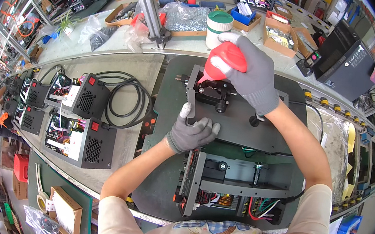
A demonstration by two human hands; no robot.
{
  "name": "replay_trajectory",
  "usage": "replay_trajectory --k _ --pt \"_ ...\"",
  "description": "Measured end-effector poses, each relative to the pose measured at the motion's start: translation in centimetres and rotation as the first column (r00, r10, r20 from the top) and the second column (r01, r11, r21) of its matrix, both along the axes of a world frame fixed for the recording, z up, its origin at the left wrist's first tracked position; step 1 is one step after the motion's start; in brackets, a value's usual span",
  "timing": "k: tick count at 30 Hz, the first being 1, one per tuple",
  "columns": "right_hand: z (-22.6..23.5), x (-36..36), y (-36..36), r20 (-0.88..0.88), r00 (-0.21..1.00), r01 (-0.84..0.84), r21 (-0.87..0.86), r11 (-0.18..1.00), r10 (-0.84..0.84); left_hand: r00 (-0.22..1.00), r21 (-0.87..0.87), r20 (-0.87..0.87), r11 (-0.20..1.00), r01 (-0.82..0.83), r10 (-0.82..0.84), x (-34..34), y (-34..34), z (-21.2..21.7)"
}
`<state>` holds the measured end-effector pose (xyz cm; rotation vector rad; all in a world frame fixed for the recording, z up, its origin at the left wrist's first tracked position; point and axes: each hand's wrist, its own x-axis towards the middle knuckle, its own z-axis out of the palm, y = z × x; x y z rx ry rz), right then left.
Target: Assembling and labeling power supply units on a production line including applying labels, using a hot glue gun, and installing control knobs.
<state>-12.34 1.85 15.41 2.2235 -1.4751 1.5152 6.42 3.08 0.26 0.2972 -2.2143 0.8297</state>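
Note:
My right hand (256,69), in a grey glove, is wrapped round a red squeeze bottle (222,60) tipped nozzle-down. The nozzle tip points at the black roller mechanism (216,95) on a dark grey machine housing (242,128). At the housing's left end, my gloved left hand (192,131) closes on the upright end panel (192,89), its thumb outside and its fingers curled on the inner side. Closer to me lies a second open machine housing (244,189), with coloured wires and a metal post showing. Both housings rest on a dark green work board (154,178).
Several machine units (99,146) with black grilles and red switches stand to the left, beside a coiled black cable (129,96). Beyond the board are a metal post (147,4), a green-lidded white jar (219,25) and a box of small parts (279,37). A black monitor-like case (348,62) stands far right.

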Motion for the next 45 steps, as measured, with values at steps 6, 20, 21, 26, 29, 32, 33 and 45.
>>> replay_trajectory --k 6,20,21,26,29,32,33,45 --pt "1.1 -1.1 0.8 -0.067 0.994 0.085 0.033 0.996 -0.082 0.998 0.031 -0.017 0.997 0.066 -0.066 -0.7 -0.6 1.1" --pt "3.1 -7.7 16.6 0.029 0.945 0.328 -0.082 0.941 -0.327 0.957 0.893 0.28 0.345 -0.289 0.078 -4.7 -4.8 9.5" --pt "2.9 -7.7 16.2 -0.048 0.936 0.343 -0.079 0.936 -0.347 0.955 0.889 0.287 0.35 -0.294 0.073 -4.8 -4.5 9.9" --pt "1.9 -7.5 14.3 -0.15 0.929 0.329 -0.082 0.941 -0.338 0.961 0.865 0.264 0.42 -0.275 0.086 -4.6 -3.7 9.7" --pt "1.8 -7.5 13.5 -0.193 0.926 0.317 -0.07 0.946 -0.324 0.968 0.761 0.206 0.598 -0.25 0.142 -4.7 -2.3 10.0" --pt "1.5 -7.5 12.8 -0.218 0.913 0.344 -0.04 0.938 -0.345 0.999 0.51 0.036 0.859 -0.05 0.037 -5.1 1.0 11.2" --pt "1.5 -7.5 12.7 -0.22 0.912 0.345 -0.038 0.938 -0.345 0.996 0.525 0.063 0.851 0.015 -0.057 -5.4 2.6 11.6" --pt "3.1 -6.2 11.5 -0.321 0.888 0.324 -0.076 0.943 -0.33 0.906 0.483 0.408 0.869 -0.111 -0.11 -11.9 8.0 8.3"
